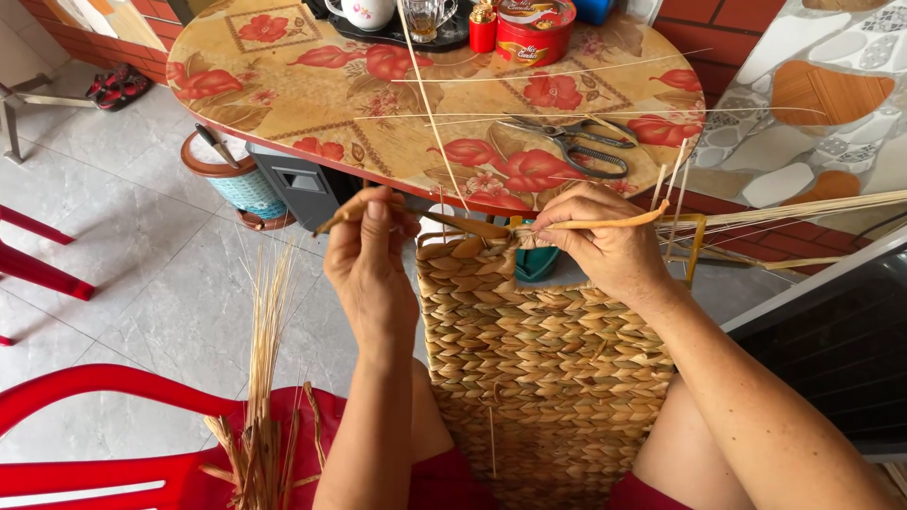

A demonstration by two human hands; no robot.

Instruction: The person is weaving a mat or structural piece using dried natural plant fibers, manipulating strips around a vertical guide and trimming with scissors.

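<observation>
Both hands work at the top edge of a woven mat [543, 378] lying on the person's lap. The left hand [370, 260] pinches a brown straw strand [453, 223]; the right hand [605, 241] grips its pale end. Scissors [576, 144] lie near the counter's [312, 104] front edge.

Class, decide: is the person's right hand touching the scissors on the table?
Apart. The head view shows the right hand gripping a strand at the woven panel, with bare tabletop between it and the scissors.

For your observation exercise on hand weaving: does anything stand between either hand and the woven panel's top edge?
Nothing visible does. The left hand and right hand each pinch a straw strand right at the top edge of the woven panel. The scissors lie apart on the table.
</observation>
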